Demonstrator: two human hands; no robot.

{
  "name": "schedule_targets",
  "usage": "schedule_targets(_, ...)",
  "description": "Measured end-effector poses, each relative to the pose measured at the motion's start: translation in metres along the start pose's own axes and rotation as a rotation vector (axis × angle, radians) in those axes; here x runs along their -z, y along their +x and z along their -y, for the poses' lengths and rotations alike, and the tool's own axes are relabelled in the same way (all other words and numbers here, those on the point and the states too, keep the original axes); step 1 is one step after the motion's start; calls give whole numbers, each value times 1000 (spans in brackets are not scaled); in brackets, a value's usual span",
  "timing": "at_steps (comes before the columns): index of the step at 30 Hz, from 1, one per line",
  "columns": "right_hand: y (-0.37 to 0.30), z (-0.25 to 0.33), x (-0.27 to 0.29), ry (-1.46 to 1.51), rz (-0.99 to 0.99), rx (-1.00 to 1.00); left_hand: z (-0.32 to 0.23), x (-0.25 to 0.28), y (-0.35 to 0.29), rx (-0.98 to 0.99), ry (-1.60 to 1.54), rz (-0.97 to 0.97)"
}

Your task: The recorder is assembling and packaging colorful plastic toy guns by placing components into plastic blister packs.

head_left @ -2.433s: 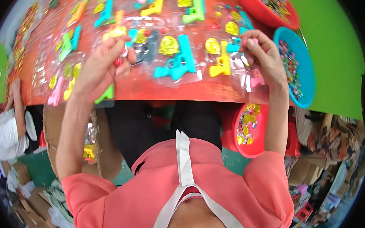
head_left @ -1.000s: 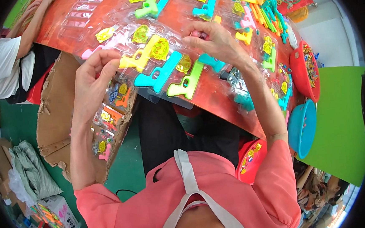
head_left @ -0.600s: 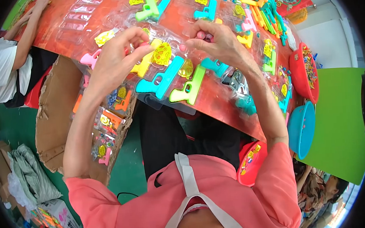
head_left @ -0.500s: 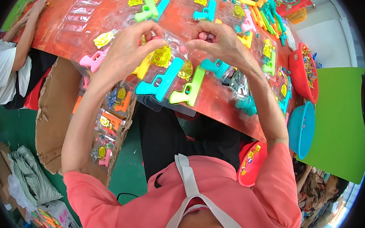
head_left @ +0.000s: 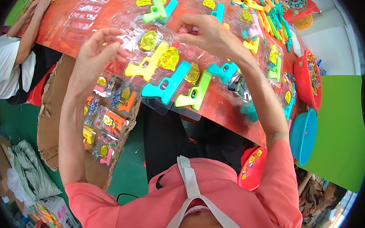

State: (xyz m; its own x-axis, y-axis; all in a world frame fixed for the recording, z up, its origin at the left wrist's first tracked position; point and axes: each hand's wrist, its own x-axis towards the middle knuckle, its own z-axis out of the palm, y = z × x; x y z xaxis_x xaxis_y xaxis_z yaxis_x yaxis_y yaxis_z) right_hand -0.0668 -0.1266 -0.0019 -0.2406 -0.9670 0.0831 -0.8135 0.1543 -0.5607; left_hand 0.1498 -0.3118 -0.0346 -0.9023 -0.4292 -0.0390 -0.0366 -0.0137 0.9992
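Note:
My right hand [head_left: 211, 35] is closed around several small pink balls [head_left: 183, 30], above the clear plastic trays on the table. A pink ball [head_left: 190, 52] lies in a tray beneath it. My left hand [head_left: 97, 54], its fingers apart and curved, holds nothing that I can see, just left of the trays. Between the hands lie a yellow toy gun [head_left: 148, 62] and round yellow pieces [head_left: 169, 58]. Nearer me are a blue toy gun [head_left: 167, 83] and a lime-green toy gun [head_left: 193, 91], each in its tray. Farther off sits a green toy gun [head_left: 155, 10].
Piled toy guns [head_left: 268, 12] cover the far right of the red table [head_left: 228, 111]. At its right edge stand a red basin [head_left: 305, 81] and a blue basin [head_left: 303, 136]. A cardboard box [head_left: 51, 126] of packed toys is at my left. Another person's arm [head_left: 27, 35] rests at far left.
My left hand has moved left, away from the yellow toy gun, and its fingers have spread. My right hand has shifted a little left with the pink balls still in it.

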Motion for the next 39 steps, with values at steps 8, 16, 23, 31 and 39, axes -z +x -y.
schedule_targets(8,38,4,-16,-184,-22,128,23,12,-19,-95,-34,-134)
schedule_targets(16,-14,23,7,458,-16,-66,-11,-40,-23,-294,70,-136)
schedule_targets(23,-119,60,-27,1232,204,-422,-6,-111,-63,-714,426,-11)
schedule_targets(31,-168,53,-51,1491,263,-479,12,-143,-90,-813,502,54)
schedule_targets(39,-167,45,-9,807,-19,-360,45,-123,-125,-52,-408,-524)
